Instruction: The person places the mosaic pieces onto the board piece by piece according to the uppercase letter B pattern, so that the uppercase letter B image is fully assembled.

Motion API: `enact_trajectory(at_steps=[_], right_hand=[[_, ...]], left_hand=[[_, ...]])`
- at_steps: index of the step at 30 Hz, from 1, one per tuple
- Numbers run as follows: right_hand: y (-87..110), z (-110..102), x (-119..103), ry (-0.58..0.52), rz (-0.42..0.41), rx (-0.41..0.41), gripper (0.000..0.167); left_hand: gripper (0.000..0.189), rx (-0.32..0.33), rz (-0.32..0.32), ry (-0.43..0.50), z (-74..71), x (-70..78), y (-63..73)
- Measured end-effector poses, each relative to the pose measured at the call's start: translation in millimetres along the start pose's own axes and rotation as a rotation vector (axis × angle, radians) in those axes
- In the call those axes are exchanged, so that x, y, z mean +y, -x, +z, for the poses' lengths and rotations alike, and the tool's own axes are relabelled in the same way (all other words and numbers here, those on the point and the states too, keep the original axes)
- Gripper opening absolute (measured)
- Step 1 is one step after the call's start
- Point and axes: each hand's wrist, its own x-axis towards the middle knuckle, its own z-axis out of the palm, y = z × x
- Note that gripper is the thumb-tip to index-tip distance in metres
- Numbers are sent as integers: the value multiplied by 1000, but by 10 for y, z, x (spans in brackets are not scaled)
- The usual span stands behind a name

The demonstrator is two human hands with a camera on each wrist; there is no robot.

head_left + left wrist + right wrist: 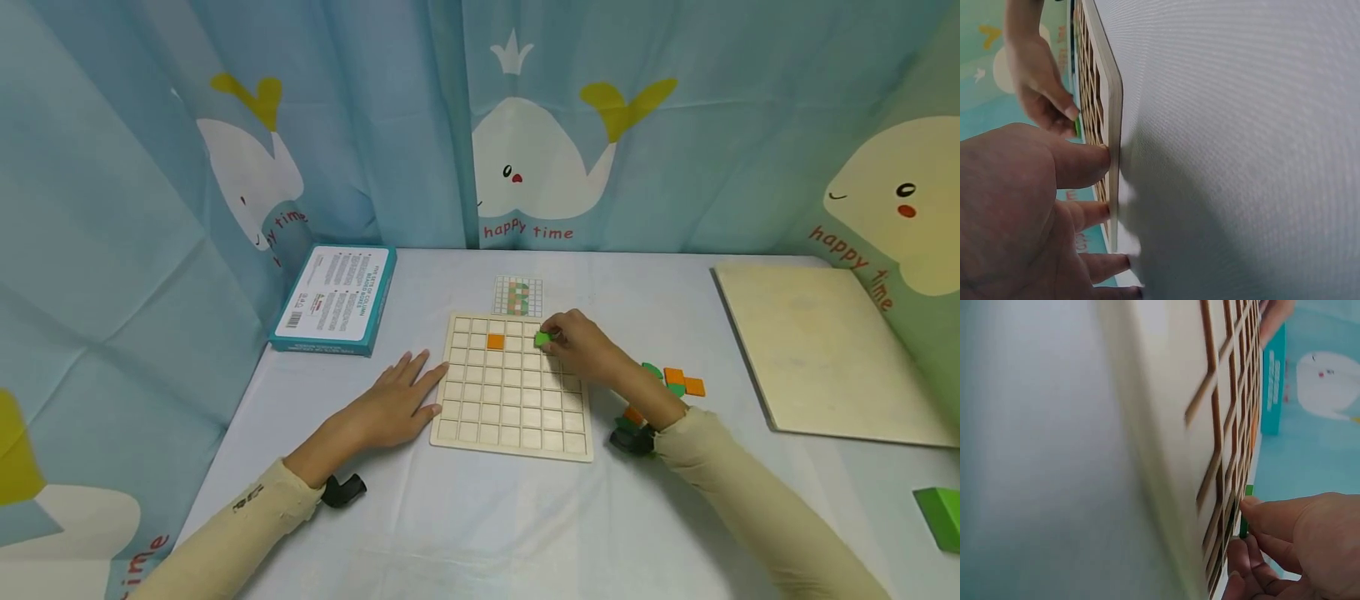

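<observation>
A pale wooden grid board (491, 414) lies on the table. One orange square tile (496, 342) sits in a cell of its second row from the far side. My right hand (585, 346) pinches a green tile (542, 339) between thumb and fingers, over the far right part of the board. In the right wrist view the green tile (1247, 512) stands tilted at the cells, partly hidden by the thumb. My left hand (397, 404) lies with spread, straight fingers at the board's left edge; in the left wrist view its thumb (1088, 164) touches that edge.
Beyond the board lies a small pattern card (519, 296). Several orange and green tiles (674, 377) are scattered right of the board, some behind the right forearm. A teal box (333, 300) stands back left, a plain wooden panel (832, 350) right, and a green block (939, 518) at the right edge.
</observation>
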Motion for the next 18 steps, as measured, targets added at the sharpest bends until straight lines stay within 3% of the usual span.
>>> enact_trajectory(at_steps=[7, 18], right_hand=[[-117, 155, -144, 13, -73, 3, 25], [-162, 276, -303, 179, -182, 57, 17]], left_hand=[[67, -1, 0, -8, 11, -7, -9], [66, 1, -3, -6, 3, -4, 4]])
